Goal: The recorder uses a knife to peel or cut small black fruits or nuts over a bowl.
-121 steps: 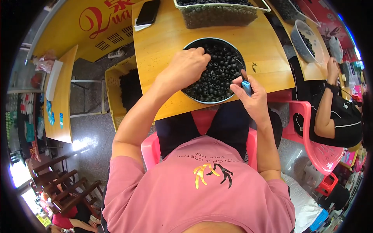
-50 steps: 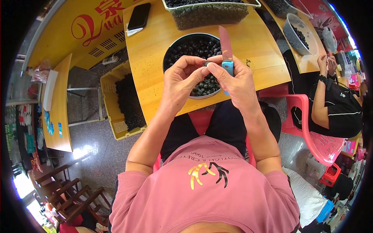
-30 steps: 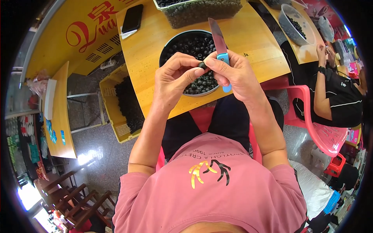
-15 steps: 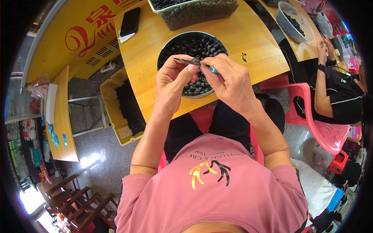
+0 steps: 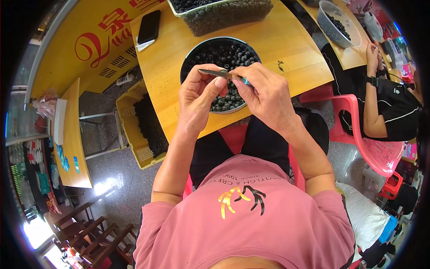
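My right hand (image 5: pixel 264 92) is closed round the blue handle of a small knife (image 5: pixel 210 72). Its thin dark blade points left, across the fingertips of my left hand (image 5: pixel 195 98). Those fingers pinch a small dark round fruit (image 5: pixel 223 70), mostly hidden behind the blade and my thumb. Both hands are over a round bowl (image 5: pixel 182 71), black inside with a pale rim. Many dark round fruits (image 5: pixel 237 57) lie in it, some hidden under my hands.
A clear tub (image 5: pixel 228 20) of dark fruits stands at the table's far edge, a phone (image 5: pixel 149 26) at its far left. A yellow crate (image 5: pixel 127 116) with dark bits is on the floor at left. A co-worker (image 5: pixel 380 103) sits at right beside a pink chair (image 5: pixel 354 112).
The knife blade has turned slightly over the fruit and lies flatter against my left fingertips. Both hands stay almost in place.
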`<state>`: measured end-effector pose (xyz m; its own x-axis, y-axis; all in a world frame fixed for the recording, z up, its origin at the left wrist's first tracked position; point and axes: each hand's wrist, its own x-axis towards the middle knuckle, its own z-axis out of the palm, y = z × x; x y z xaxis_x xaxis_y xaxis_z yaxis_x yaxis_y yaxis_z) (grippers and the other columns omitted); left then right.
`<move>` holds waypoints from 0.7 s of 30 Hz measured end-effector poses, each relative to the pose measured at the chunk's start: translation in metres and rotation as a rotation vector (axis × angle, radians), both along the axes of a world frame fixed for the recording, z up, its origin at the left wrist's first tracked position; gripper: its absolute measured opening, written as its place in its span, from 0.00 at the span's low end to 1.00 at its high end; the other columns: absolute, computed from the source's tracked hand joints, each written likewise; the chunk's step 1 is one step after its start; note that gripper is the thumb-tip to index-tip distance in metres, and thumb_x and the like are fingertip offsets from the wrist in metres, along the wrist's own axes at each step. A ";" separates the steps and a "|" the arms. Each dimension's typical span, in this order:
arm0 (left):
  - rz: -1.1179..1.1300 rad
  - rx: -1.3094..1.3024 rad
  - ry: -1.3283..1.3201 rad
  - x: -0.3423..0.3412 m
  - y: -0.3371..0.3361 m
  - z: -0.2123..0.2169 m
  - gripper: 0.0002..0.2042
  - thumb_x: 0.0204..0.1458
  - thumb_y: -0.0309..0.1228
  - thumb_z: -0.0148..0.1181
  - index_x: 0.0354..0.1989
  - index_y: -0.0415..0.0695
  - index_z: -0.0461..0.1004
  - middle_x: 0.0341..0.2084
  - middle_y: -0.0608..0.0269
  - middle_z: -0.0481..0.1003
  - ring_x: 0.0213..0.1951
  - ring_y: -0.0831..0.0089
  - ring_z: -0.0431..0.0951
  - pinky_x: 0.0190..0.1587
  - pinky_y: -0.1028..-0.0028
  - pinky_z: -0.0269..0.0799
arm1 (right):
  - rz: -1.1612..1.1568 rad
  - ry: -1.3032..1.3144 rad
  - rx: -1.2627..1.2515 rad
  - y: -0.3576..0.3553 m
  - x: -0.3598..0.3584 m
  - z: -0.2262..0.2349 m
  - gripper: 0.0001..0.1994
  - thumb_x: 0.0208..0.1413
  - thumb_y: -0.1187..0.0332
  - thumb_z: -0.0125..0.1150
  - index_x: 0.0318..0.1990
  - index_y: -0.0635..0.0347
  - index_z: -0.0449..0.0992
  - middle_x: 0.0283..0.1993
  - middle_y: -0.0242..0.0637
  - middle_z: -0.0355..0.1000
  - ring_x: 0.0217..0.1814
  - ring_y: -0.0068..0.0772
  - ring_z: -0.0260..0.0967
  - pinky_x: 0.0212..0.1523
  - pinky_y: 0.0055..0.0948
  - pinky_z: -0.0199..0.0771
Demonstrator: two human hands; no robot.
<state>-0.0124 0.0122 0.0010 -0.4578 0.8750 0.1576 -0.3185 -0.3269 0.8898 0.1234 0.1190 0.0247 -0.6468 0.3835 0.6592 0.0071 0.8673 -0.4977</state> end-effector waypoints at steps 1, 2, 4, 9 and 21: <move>0.000 0.004 0.001 0.000 0.000 0.000 0.09 0.57 0.27 0.60 0.44 0.41 0.70 0.33 0.67 0.75 0.32 0.81 0.72 0.36 0.80 0.69 | -0.010 0.002 0.024 0.000 0.000 -0.001 0.07 0.52 0.75 0.62 0.40 0.62 0.74 0.30 0.39 0.73 0.26 0.39 0.71 0.25 0.31 0.70; 0.000 0.007 0.003 0.000 0.000 0.000 0.09 0.57 0.27 0.60 0.44 0.41 0.70 0.33 0.67 0.74 0.32 0.81 0.72 0.36 0.80 0.69 | -0.020 0.004 0.049 0.000 -0.001 -0.001 0.08 0.52 0.75 0.63 0.40 0.62 0.75 0.30 0.39 0.73 0.26 0.39 0.71 0.25 0.31 0.70; -0.005 0.015 -0.006 0.000 0.000 0.000 0.09 0.57 0.27 0.60 0.43 0.41 0.70 0.33 0.67 0.74 0.32 0.81 0.72 0.36 0.80 0.68 | -0.035 -0.002 0.060 -0.001 -0.002 0.000 0.08 0.51 0.75 0.63 0.40 0.61 0.75 0.29 0.38 0.73 0.26 0.39 0.71 0.25 0.31 0.70; -0.018 0.075 -0.043 0.001 -0.001 0.002 0.08 0.57 0.27 0.60 0.43 0.40 0.70 0.32 0.67 0.73 0.31 0.81 0.71 0.35 0.80 0.68 | -0.049 -0.003 0.082 -0.003 -0.003 0.005 0.09 0.50 0.76 0.63 0.40 0.59 0.75 0.28 0.37 0.72 0.26 0.38 0.71 0.25 0.31 0.70; 0.076 0.038 -0.095 0.001 -0.008 -0.002 0.08 0.55 0.23 0.61 0.43 0.37 0.75 0.33 0.62 0.76 0.30 0.78 0.75 0.34 0.80 0.71 | 0.048 -0.096 -0.634 -0.012 -0.005 0.030 0.08 0.59 0.67 0.61 0.38 0.65 0.76 0.28 0.33 0.74 0.29 0.23 0.72 0.30 0.25 0.70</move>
